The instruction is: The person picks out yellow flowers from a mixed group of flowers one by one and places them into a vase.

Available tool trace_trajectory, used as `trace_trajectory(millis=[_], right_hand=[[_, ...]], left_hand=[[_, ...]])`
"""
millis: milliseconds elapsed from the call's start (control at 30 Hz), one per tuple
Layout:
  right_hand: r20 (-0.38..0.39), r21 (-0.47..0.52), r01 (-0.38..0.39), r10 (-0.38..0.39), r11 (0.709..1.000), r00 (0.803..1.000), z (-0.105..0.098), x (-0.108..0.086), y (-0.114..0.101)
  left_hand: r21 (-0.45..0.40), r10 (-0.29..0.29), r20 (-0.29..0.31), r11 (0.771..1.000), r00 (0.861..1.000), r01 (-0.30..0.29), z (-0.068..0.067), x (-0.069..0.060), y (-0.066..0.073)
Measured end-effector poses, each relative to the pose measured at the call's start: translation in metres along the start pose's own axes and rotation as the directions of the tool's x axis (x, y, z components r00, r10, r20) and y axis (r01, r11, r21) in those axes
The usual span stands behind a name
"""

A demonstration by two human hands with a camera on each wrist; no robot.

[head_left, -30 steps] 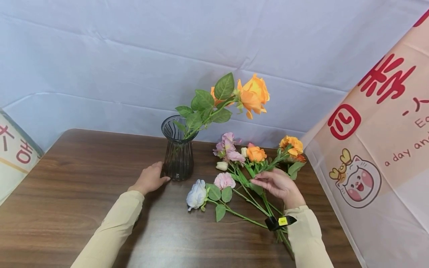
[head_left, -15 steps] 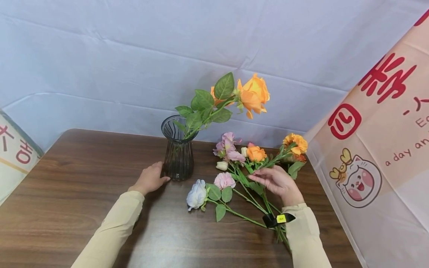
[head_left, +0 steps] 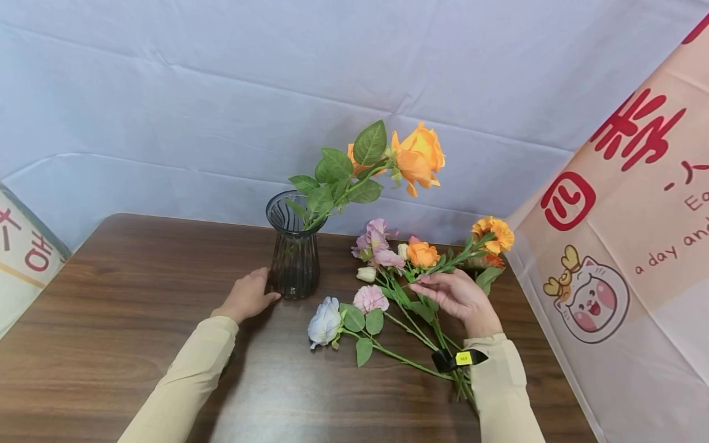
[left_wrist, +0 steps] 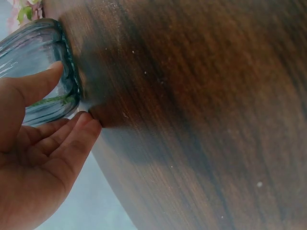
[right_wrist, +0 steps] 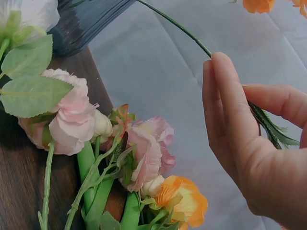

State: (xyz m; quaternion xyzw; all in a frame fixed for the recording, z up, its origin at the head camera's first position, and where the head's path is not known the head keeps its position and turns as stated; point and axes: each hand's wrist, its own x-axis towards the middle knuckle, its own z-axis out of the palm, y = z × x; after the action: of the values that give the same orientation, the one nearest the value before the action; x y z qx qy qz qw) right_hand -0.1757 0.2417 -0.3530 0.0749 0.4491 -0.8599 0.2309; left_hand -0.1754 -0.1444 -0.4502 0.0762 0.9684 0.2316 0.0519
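Right hand [head_left: 458, 300] pinches stem [right_wrist: 180, 28] (green); left [head_left: 248, 296] holds vase [head_left: 296, 266].

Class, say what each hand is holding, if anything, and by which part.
The right hand pinches the orange-yellow flower by its stem; the left hand holds the glass vase near its base.

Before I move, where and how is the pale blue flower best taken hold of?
Probably by the bare stem, just right of the leaves, pinched from above on the near side. The pale blue flower lies on its side with a wide petalled head; that slim stretch is exposed, before the stems crowd together.
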Motion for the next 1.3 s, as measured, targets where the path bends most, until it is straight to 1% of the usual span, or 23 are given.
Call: trace_trajectory(millis=[200, 367, 600, 767, 933, 1100, 1200, 1300], right_hand=[[-0.001, 0.009, -0.004, 0.004, 1.0, 1.0, 0.002, 0.0, 0.0], [-0.002, 0.003, -0.005, 0.005, 1.0, 1.0, 0.004, -0.001, -0.001], [0.036, -0.003, -0.004, 0.004, 1.0, 0.999, 0.005, -0.002, -0.003], [0.05, 0.023, -0.001, 0.0, 1.0, 0.999, 0.006, -0.002, -0.006], [0.066, 0.027, -0.005, 0.003, 1.0, 0.998, 0.01, 0.0, -0.011], [0.025, 0.026, -0.013, 0.013, 1.0, 1.0, 0.019, 0.001, -0.019], [-0.005, 0.022, -0.003, 0.003, 1.0, 1.0, 0.025, 0.001, -0.024], [0.001, 0.012, 0.011, -0.011, 1.0, 1.0, 0.029, 0.002, -0.028]], left_hand=[[0.0, -0.001, 0.003, 1.0, 1.0, 0.001, 0.001, 0.0, 0.0], [-0.002, -0.001, -0.006, 1.0, 1.0, 0.001, 0.001, 0.0, -0.001], [0.0, -0.005, -0.006, 1.0, 1.0, 0.005, 0.003, -0.001, -0.001], [-0.007, -0.004, -0.008, 1.0, 1.0, 0.004, 0.003, -0.001, -0.001], [-0.018, -0.004, -0.008, 1.0, 1.0, 0.003, 0.002, -0.002, -0.001], [-0.018, -0.006, 0.0, 1.0, 1.0, 0.006, 0.002, -0.002, -0.001], [-0.016, -0.008, 0.003, 1.0, 1.0, 0.008, 0.002, -0.001, -0.002], [-0.015, -0.009, 0.007, 1.0, 1.0, 0.009, 0.002, -0.001, -0.002]])
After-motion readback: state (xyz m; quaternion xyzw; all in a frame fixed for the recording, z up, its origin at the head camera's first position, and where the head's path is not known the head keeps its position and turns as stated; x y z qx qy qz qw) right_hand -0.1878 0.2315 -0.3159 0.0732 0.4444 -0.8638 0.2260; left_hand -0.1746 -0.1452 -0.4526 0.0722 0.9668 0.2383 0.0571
